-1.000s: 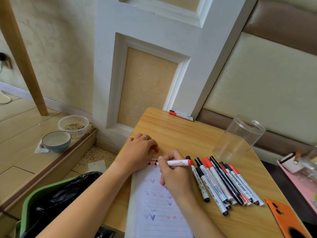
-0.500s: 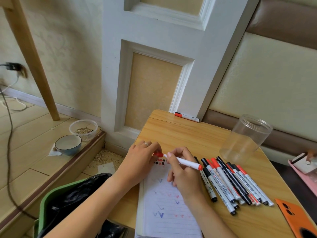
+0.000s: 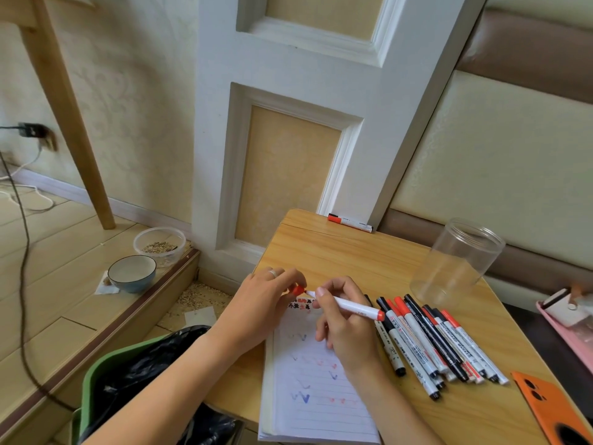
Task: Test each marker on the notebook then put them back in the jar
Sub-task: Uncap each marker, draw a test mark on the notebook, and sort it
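A lined notebook (image 3: 316, 399) with blue and red test marks lies open at the table's near edge. My right hand (image 3: 345, 329) holds a white marker with a red end (image 3: 351, 306) above the page's top. Its tip points left at a red cap (image 3: 299, 290), which my left hand (image 3: 263, 303) pinches. The tip meets the cap's mouth. Several capped red and black markers (image 3: 430, 340) lie in a row to the right of the notebook. The clear plastic jar (image 3: 455, 263) stands empty behind them.
One more red-capped marker (image 3: 349, 222) lies at the table's far edge by the wall. An orange phone (image 3: 555, 409) sits at the near right corner. A green bin with a black bag (image 3: 96, 380) stands left of the table, two bowls (image 3: 132, 273) on the floor beyond.
The marker in my right hand has come off the page and swung toward my left hand, so its tip now meets the red cap. The view has shifted left and down.
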